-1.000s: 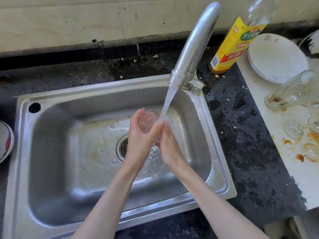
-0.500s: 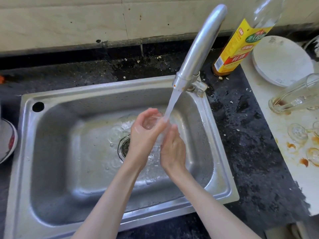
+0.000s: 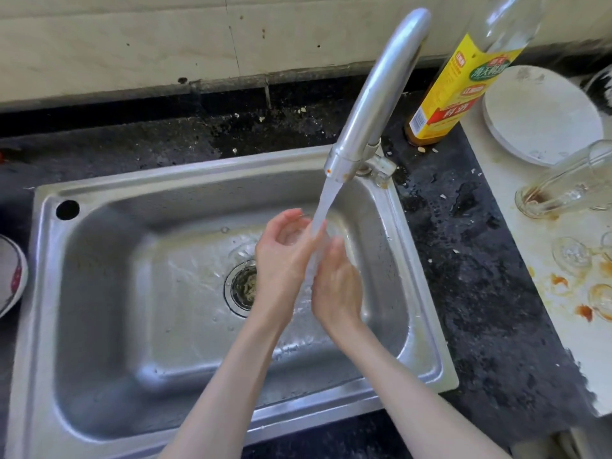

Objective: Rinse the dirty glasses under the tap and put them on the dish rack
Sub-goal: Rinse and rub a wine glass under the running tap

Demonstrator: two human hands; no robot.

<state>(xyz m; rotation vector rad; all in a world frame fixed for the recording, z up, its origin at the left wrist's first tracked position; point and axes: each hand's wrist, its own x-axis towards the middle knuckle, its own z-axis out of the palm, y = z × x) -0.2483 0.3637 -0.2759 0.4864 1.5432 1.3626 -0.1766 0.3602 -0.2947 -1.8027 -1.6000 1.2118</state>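
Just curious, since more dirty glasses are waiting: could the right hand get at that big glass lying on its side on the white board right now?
Probably yes, once freed. The right hand is busy with the small glass under the tap. The tipped glass lies to its right across bare counter, nothing between.

A yellow-labelled bottle (image 3: 453, 84) stands behind a white plate (image 3: 543, 117); a patterned bowl (image 3: 11, 276) sits far left.

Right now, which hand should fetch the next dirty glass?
Right hand, probably. The dirty glasses lie on the stained board to the sink's right, nearer that side, while the left hand cups the glass under the tap.
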